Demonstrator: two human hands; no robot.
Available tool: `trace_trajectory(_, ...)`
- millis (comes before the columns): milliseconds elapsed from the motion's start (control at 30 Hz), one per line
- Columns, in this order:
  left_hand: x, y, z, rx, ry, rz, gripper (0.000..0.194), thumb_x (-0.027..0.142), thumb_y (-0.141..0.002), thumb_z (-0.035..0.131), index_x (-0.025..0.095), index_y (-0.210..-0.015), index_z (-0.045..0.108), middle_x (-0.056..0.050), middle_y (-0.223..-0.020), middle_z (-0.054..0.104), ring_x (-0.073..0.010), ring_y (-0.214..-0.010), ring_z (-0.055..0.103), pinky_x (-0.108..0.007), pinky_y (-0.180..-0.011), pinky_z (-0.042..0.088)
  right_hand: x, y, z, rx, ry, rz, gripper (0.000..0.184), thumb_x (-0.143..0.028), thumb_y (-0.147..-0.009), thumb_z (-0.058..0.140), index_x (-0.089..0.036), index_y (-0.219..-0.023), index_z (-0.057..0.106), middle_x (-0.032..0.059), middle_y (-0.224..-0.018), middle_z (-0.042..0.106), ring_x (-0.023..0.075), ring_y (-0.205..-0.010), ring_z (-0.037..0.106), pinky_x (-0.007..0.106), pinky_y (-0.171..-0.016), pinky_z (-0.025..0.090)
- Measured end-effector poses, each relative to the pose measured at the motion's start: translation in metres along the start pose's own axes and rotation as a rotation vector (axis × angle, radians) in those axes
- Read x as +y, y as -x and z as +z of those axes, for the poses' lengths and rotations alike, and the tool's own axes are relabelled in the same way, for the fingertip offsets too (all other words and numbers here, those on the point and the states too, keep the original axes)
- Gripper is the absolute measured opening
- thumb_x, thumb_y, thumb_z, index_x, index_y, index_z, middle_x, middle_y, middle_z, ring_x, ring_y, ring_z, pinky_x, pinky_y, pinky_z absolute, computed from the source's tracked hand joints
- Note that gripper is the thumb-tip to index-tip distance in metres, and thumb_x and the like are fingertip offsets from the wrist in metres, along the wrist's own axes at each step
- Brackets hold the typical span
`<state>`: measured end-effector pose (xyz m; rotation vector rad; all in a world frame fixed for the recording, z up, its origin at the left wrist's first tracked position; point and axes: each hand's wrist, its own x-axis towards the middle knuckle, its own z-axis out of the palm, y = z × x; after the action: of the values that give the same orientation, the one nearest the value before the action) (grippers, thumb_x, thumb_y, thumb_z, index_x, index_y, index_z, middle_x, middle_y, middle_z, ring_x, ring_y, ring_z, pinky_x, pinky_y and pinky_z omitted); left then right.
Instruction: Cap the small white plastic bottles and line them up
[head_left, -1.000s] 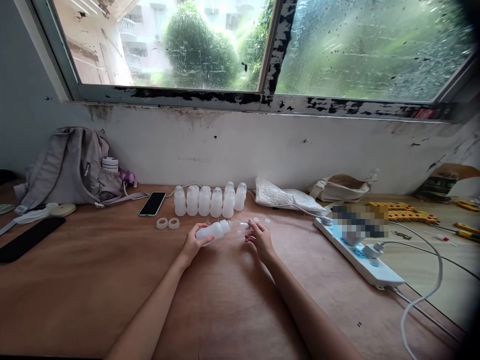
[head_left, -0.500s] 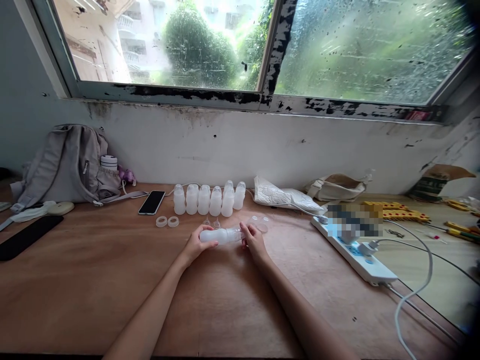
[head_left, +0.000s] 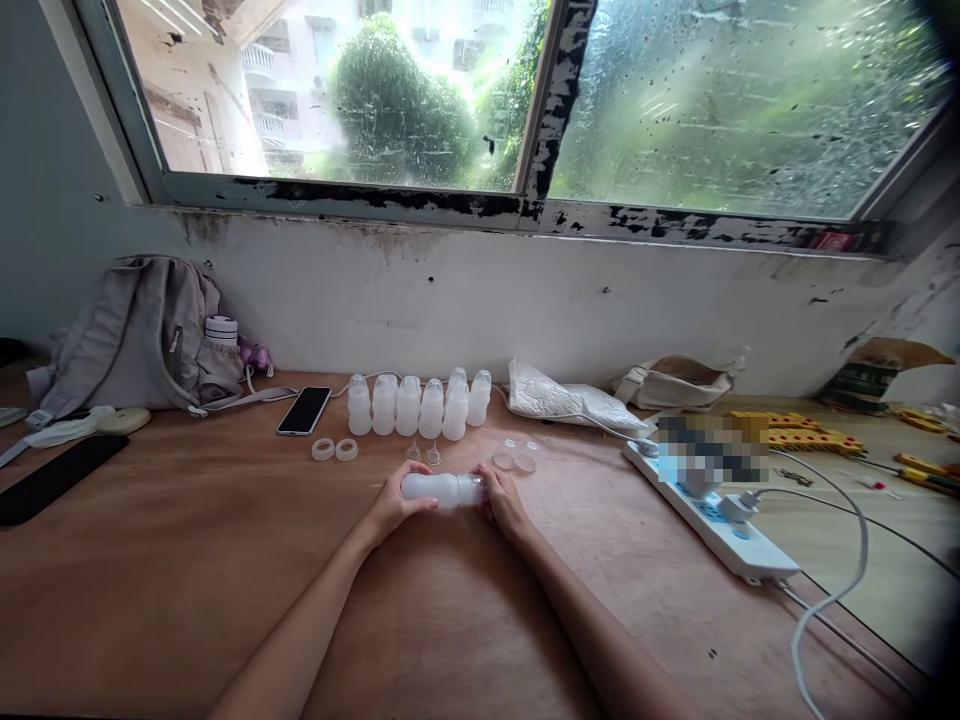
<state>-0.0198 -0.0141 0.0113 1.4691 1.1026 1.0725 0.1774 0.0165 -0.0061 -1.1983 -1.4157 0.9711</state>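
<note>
A frosted white baby bottle (head_left: 442, 490) lies level above the table, its clear cap toward the right. Around its base end, my left hand (head_left: 394, 503) is closed. The fingers of my right hand (head_left: 501, 496) wrap the capped end and partly hide it. Just beyond the bottle are two clear teats (head_left: 424, 453). Two whitish rings (head_left: 334, 450) rest to the left of them, and thin clear discs (head_left: 514, 461) lie near my right hand. Several capped bottles (head_left: 409, 407) stand upright in a group at the back.
Behind the table is a wall with a window. A phone (head_left: 304, 411) and a grey backpack (head_left: 150, 335) are on the left. A white packet (head_left: 570, 397) lies at the back. On the right, a power strip (head_left: 712, 520) has trailing cables (head_left: 862, 540).
Both hands and the bottle have shifted slightly downward in view. My right hand now sits closer over the capped end, with less of the cap showing. The view has tilted a little.
</note>
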Motion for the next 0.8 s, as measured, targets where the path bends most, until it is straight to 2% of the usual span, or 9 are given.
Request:
trace_trajectory(100,0.007,0.003,0.005,0.046,0.017,0.016,0.035,0.034,-0.059,0.065,0.018,-0.087,0.053,0.001,-0.077,0.055,-0.0115,-0.065,0.049,-0.02,-0.058,0.038,0.0,0.004,0.004,-0.027,0.023,0.015,0.042,-0.05,-0.078,0.036,-0.017,-0.059,0.053,-0.0042,-0.035,0.043,0.0107,-0.03,0.038,0.021,-0.032,0.026)
trace_trajectory(200,0.009,0.004,0.011,0.218,0.009,0.068,0.024,0.04,-0.069,0.053,0.017,-0.075,0.054,0.0,-0.074,0.055,-0.0133,-0.068,0.05,-0.021,-0.061,0.038,-0.002,0.011,0.011,0.031,0.053,-0.035,0.045,-0.05,-0.079,0.035,-0.018,-0.054,0.052,-0.003,-0.036,0.044,0.0122,-0.035,0.041,0.023,-0.037,0.029)
trace_trajectory(300,0.003,0.002,0.017,0.402,-0.011,0.072,0.027,0.042,-0.072,0.048,0.016,-0.067,0.053,0.0,-0.066,0.053,-0.0135,-0.064,0.05,-0.022,-0.058,0.038,-0.005,0.019,0.019,0.119,0.122,-0.099,0.044,-0.048,-0.081,0.034,-0.018,-0.053,0.052,-0.0014,-0.042,0.047,0.0133,-0.042,0.044,0.023,-0.043,0.032)
trace_trajectory(367,-0.001,0.002,0.02,0.466,-0.011,0.067,0.028,0.042,-0.074,0.047,0.017,-0.065,0.052,0.001,-0.063,0.052,-0.013,-0.06,0.049,-0.021,-0.055,0.038,-0.007,0.023,0.022,0.154,0.17,-0.133,0.042,-0.044,-0.082,0.032,-0.018,-0.055,0.052,-0.0008,-0.046,0.048,0.0133,-0.045,0.045,0.023,-0.045,0.032)
trace_trajectory(567,-0.002,0.005,0.024,0.54,-0.045,0.074,0.027,0.04,-0.076,0.046,0.018,-0.061,0.049,0.001,-0.061,0.055,-0.0132,-0.059,0.051,-0.021,-0.054,0.037,-0.008,0.028,0.025,0.151,0.244,-0.176,0.038,-0.036,-0.085,0.028,-0.019,-0.062,0.052,-0.0011,-0.049,0.048,0.0126,-0.046,0.045,0.023,-0.047,0.031)
trace_trajectory(800,0.004,0.011,0.03,0.567,-0.08,0.158,0.024,0.035,-0.078,0.044,0.018,-0.062,0.047,0.001,-0.06,0.054,-0.0135,-0.058,0.051,-0.021,-0.056,0.037,-0.01,0.036,0.026,0.156,0.162,-0.258,0.03,-0.031,-0.083,0.031,-0.02,-0.057,0.041,-0.0035,-0.049,0.04,0.0106,-0.045,0.038,0.023,-0.045,0.028)
